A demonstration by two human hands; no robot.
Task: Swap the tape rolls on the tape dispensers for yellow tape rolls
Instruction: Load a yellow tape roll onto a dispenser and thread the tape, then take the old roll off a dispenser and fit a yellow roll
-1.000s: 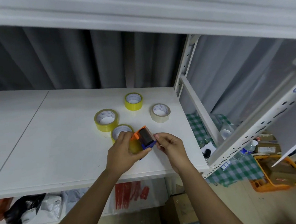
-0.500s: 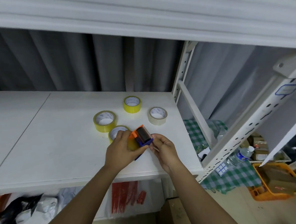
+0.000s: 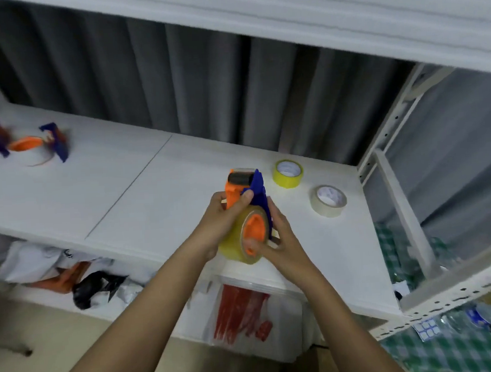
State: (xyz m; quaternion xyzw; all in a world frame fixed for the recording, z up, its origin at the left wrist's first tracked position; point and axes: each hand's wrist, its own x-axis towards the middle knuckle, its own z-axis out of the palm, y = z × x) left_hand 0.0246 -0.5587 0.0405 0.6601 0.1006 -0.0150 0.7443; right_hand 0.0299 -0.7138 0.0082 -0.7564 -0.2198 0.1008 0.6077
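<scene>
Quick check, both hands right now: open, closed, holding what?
Left hand: closed on the tape dispenser.
Right hand: fingers on the dispenser's yellow tape roll.

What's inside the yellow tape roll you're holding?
An orange hub of the blue tape dispenser fills the middle of the yellow tape roll. The left hand and right hand cover the roll's far sides.
</scene>
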